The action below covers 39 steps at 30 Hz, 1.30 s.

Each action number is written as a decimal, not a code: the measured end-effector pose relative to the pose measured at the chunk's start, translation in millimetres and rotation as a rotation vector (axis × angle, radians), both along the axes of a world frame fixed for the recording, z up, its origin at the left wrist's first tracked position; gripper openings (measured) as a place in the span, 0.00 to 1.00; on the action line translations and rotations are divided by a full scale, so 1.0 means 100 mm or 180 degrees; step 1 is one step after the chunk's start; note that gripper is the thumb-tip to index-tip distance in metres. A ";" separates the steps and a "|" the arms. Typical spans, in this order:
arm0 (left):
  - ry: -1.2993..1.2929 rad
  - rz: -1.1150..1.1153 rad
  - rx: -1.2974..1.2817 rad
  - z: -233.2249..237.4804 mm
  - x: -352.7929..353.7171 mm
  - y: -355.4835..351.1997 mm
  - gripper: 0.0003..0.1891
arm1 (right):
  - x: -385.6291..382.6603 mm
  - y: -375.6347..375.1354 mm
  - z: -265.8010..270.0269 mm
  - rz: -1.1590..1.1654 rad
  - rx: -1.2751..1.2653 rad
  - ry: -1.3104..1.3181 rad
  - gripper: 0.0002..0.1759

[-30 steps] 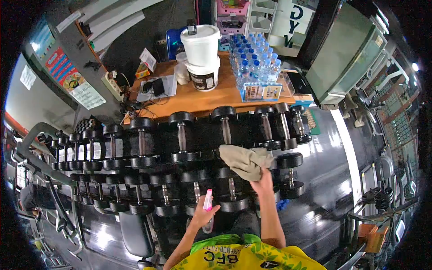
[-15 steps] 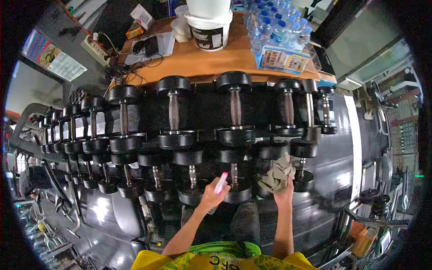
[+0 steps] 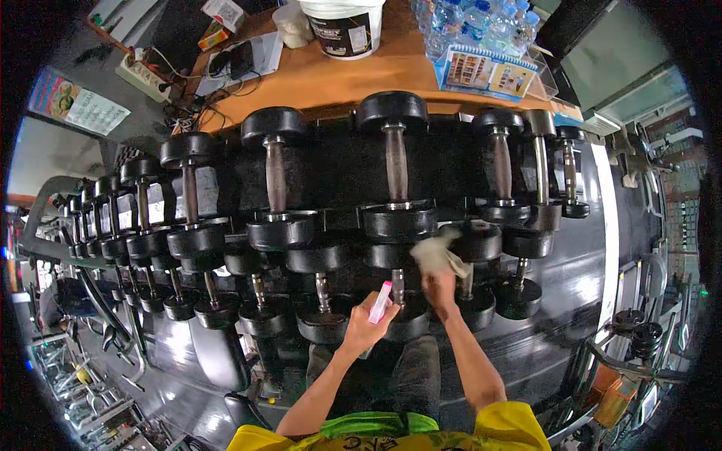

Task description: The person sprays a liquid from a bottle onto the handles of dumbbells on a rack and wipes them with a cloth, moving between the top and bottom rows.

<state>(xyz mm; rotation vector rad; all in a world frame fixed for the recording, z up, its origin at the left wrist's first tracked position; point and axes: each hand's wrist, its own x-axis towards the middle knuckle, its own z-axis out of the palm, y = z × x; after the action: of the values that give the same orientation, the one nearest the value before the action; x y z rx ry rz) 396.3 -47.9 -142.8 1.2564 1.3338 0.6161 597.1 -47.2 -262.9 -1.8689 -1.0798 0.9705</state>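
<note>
Pressing the cloth against rubber, my right hand has its fingers bunched shut on the fabric; it sits just below the near head of the big dumbbell in the upper row and a little to its right, wadded rather than spread, which gives my palm a firm pad to push with; under it is the far head of a lower-row dumbbell, the nearest to that big one on its right side. My left hand is wrapped closed round the spray bottle, directly below the big dumbbell and nearer my body; I hold it tilted with the pink top pointing up towards the weights, low and to the side, so it is clear of the cloth. Beyond the big dumbbell lies the orange counter, with a white tub standing on it; to the left of the big dumbbell the weights shrink in rows, each laid handle towards me.
</note>
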 end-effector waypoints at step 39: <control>-0.0356 0.0406 -0.0794 -0.21 -0.48 -0.32 0.06 | -0.48 0.57 0.34 0.2146 0.1057 -0.2105 0.20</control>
<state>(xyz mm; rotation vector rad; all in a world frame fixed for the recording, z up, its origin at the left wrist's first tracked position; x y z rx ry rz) 348.5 -79.6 -163.9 0.9284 1.3585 0.5802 549.4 10.1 -229.0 -1.5873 -2.2108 0.4388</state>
